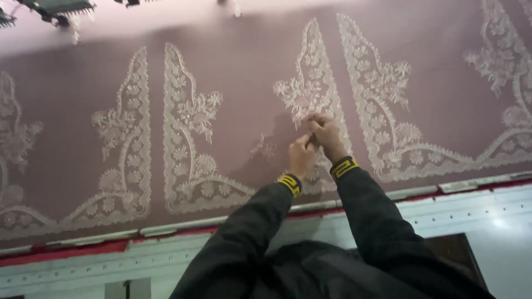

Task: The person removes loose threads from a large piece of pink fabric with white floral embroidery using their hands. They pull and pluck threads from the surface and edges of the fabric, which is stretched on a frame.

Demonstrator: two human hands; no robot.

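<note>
1. Lace motif [313, 91], a pale embroidered wedge, lies flat on the stretched mauve fabric [244, 72], right of centre, directly under both hands.
2. Left hand [301, 159] and right hand [327, 135] meet at the motif's lower part; fingertips are pinched together on something too small to make out, perhaps a thread or bead.
3. Judged by its look, the lace is light, soft and openwork, so it snags and tears easily; a fine pinch at a scalloped border seems safer than pulling at the mesh.
4. Neighbouring lace panels [183, 133] sit just beside it, with plain cloth between.
5. Near edge: the white frame rail [443, 213] with a red strip, close to the dark sleeves [382, 221]; open room lies further up the cloth.
</note>
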